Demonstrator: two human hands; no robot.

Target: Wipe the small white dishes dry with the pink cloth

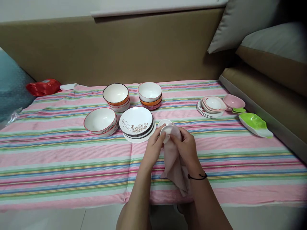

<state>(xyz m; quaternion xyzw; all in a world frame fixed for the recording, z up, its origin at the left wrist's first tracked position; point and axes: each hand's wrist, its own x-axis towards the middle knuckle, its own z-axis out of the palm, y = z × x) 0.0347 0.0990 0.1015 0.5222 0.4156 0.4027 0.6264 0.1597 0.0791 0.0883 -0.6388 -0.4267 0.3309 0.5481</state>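
My left hand (155,144) grips a small white dish (166,130) by its rim, tilted toward me. My right hand (185,145) is closed on a pale pink cloth (173,163), pressed against the dish; the cloth hangs down between my forearms. A second small white dish (165,122) sits on the striped tablecloth just behind them. Left of my hands stands a stack of plates (137,124), the top one white with a flower pattern.
A red-rimmed bowl (100,120) sits left of the plates. Two stacks of bowls (116,95) (150,94) stand behind. At right lie small square dishes (211,106), a pink bowl (234,101) and a green leaf-shaped dish (255,124). A red bag (43,87) lies far left.
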